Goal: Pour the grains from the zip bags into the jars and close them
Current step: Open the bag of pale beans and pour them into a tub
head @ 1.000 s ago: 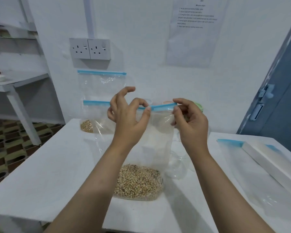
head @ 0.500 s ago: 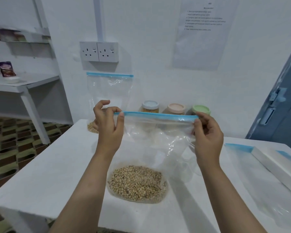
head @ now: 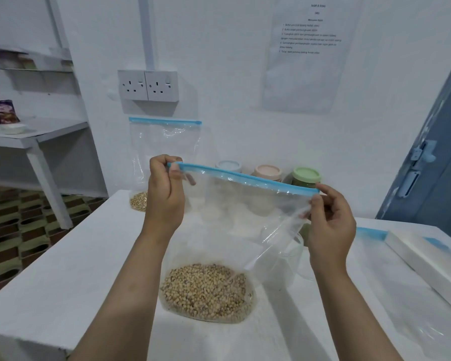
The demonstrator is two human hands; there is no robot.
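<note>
Head view: left hand (head: 164,196) and right hand (head: 328,225) pinch the zip bag (head: 245,217); wall sheet (head: 307,53) text is unreadable.

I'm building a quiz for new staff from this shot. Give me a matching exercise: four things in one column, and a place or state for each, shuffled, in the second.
Things:
1. zip bag of grains
2. second zip bag
3. green-lidded jar
4. white box

Places or states:
A. lying flat on the table's right side
B. leaning upright against the wall under the sockets
C. pinched at both ends of its blue strip by the left hand and right hand
D. rightmost in the row by the wall

Pairs: 1-C, 2-B, 3-D, 4-A
</note>
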